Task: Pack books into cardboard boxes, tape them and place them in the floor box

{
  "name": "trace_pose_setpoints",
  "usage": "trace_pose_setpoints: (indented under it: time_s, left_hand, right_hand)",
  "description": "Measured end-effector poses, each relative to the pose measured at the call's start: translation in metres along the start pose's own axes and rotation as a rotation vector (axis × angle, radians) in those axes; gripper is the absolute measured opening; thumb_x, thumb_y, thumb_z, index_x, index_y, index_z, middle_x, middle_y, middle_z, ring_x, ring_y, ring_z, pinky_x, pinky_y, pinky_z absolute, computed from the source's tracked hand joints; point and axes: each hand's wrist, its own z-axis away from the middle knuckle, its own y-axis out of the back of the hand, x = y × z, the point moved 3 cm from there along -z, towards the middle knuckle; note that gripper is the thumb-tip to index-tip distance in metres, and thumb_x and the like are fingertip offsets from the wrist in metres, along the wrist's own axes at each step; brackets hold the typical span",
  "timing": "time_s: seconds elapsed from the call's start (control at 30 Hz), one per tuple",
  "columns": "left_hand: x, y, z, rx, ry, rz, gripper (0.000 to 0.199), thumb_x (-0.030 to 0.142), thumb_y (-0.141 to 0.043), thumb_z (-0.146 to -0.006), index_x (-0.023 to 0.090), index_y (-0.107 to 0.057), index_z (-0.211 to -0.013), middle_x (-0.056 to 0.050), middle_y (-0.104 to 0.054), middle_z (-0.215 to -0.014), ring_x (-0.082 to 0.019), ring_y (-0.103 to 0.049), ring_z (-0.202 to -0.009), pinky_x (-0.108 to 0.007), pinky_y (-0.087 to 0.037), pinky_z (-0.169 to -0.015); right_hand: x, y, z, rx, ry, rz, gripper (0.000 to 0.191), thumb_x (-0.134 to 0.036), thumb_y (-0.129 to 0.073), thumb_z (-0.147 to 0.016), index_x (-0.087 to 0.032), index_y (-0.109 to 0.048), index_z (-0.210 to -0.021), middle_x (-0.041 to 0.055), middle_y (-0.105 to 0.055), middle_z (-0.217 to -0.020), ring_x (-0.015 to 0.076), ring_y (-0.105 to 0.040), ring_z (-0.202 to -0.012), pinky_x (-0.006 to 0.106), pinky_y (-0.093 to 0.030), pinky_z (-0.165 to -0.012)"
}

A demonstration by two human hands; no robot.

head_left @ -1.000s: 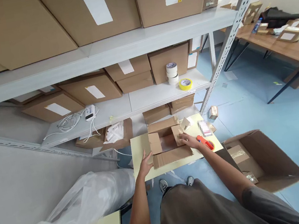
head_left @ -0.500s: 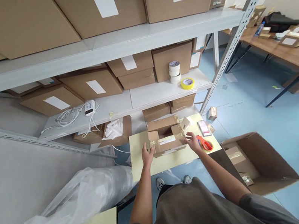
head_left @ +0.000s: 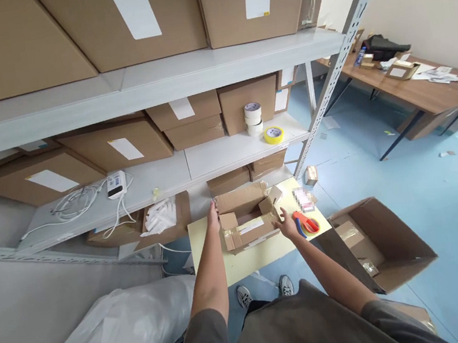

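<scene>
A small cardboard box (head_left: 252, 239) stands on the pale yellow table with its top open and flaps raised. It has a white label and clear tape on its near side. My left hand (head_left: 213, 218) grips the box at its far left corner, by the raised back flap. At the right end of the box is my right hand (head_left: 286, 225), fingers apart, close against the side; whether it touches is hard to tell. Just right of that hand lies a red tape dispenser (head_left: 306, 221) with a yellow tape roll. A small white carton (head_left: 275, 193) sits behind the box's right end.
Ahead, a grey shelf (head_left: 226, 157) holds cartons, white tape rolls (head_left: 253, 119), a yellow tape roll (head_left: 274, 135) and a white power strip (head_left: 116, 184). A large open carton (head_left: 399, 242) stands at right. Clear plastic wrapping (head_left: 119, 330) bulges at left.
My left hand has moved from the box's near left side up to its far left corner. The back flap stands higher. My right hand stays by the right end. The view has shifted.
</scene>
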Motion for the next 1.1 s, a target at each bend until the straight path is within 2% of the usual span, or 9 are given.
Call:
trace_pose_setpoints:
  time_s: [0.1,0.23,0.3,0.43,0.57,0.67,0.83,1.0,1.1]
  left_hand:
    - [-0.004,0.010,0.007,0.005,0.006,0.038,0.081,0.070,-0.025,-0.103,0.009,-0.073,-0.126,-0.019,-0.078,-0.122,-0.029,-0.072,-0.120,-0.038,-0.056,-0.096]
    - [-0.020,0.023,0.031,-0.062,-0.243,-0.230,0.052,0.064,-0.060,-0.092,0.016,-0.079,-0.102,-0.015,-0.074,-0.134,-0.031,-0.064,-0.132,-0.039,-0.050,-0.111]
    - [-0.033,0.025,0.046,-0.067,-0.307,-0.336,0.041,0.052,-0.070,-0.088,0.019,-0.078,-0.112,-0.013,-0.068,-0.145,-0.030,-0.061,-0.136,-0.039,-0.047,-0.114]
    - [-0.057,0.020,0.067,0.035,-0.151,-0.480,0.066,0.041,-0.068,-0.092,0.020,-0.053,-0.152,-0.016,-0.062,-0.153,-0.026,-0.065,-0.132,-0.037,-0.049,-0.110]
    - [-0.065,0.008,0.077,0.066,0.073,-0.648,0.056,0.049,-0.055,-0.100,0.016,-0.057,-0.146,-0.020,-0.072,-0.137,-0.034,-0.068,-0.129,-0.041,-0.051,-0.104]
    - [-0.064,0.003,0.078,0.080,0.115,-0.706,0.054,0.052,-0.045,-0.103,0.014,-0.059,-0.141,-0.023,-0.073,-0.133,-0.038,-0.070,-0.124,-0.044,-0.053,-0.099]
    - [-0.064,0.002,0.077,0.157,0.076,-0.837,0.058,0.058,-0.040,-0.103,0.016,-0.061,-0.136,-0.024,-0.077,-0.121,-0.040,-0.073,-0.115,-0.046,-0.054,-0.092]
    - [-0.059,-0.001,0.073,0.207,0.039,-0.918,0.052,0.056,-0.042,-0.102,0.016,-0.063,-0.129,-0.023,-0.078,-0.115,-0.040,-0.073,-0.112,-0.045,-0.056,-0.090]
    - [-0.056,-0.003,0.071,0.222,0.039,-0.968,0.054,0.055,-0.043,-0.102,0.014,-0.063,-0.130,-0.024,-0.078,-0.115,-0.041,-0.073,-0.113,-0.046,-0.057,-0.090]
  right_hand:
    - [0.000,0.000,0.003,0.012,-0.013,-0.008,0.081,-0.041,-0.070,-0.086,-0.026,-0.043,-0.161,0.0140,-0.066,-0.144,0.0282,-0.074,-0.114,0.039,-0.056,-0.100]
    - [-0.001,0.002,0.007,-0.004,0.009,0.011,0.083,-0.043,-0.068,-0.088,-0.027,-0.039,-0.164,0.0138,-0.064,-0.147,0.0281,-0.075,-0.108,0.039,-0.056,-0.100]
    - [-0.002,0.003,0.008,-0.020,0.042,0.017,0.085,-0.042,-0.067,-0.089,-0.027,-0.035,-0.166,0.0148,-0.062,-0.150,0.0285,-0.075,-0.107,0.040,-0.055,-0.101]
    - [-0.004,0.005,0.009,-0.043,0.078,0.029,0.088,-0.041,-0.067,-0.089,-0.026,-0.032,-0.169,0.0156,-0.062,-0.150,0.0298,-0.075,-0.107,0.041,-0.054,-0.102]
    - [-0.006,0.004,0.010,-0.059,0.104,0.049,0.083,-0.040,-0.068,-0.091,-0.025,-0.039,-0.166,0.0172,-0.063,-0.148,0.0329,-0.073,-0.113,0.043,-0.054,-0.103]
    - [-0.005,0.008,0.012,-0.060,0.134,0.065,0.077,-0.040,-0.065,-0.094,-0.026,-0.040,-0.165,0.0156,-0.061,-0.151,0.0322,-0.069,-0.122,0.043,-0.053,-0.106]
    - [0.018,0.048,0.011,0.080,0.148,0.113,0.065,-0.037,-0.057,-0.100,-0.025,-0.044,-0.162,0.0138,-0.057,-0.155,0.0316,-0.052,-0.145,0.045,-0.044,-0.118]
    - [0.070,0.103,0.009,0.173,0.028,0.145,0.063,-0.034,-0.058,-0.098,-0.022,-0.048,-0.159,0.0152,-0.060,-0.151,0.0324,-0.054,-0.141,0.043,-0.046,-0.116]
    - [0.099,0.117,0.008,0.168,-0.038,0.172,0.057,-0.033,-0.059,-0.097,-0.020,-0.055,-0.152,0.0154,-0.062,-0.148,0.0311,-0.057,-0.137,0.038,-0.049,-0.109]
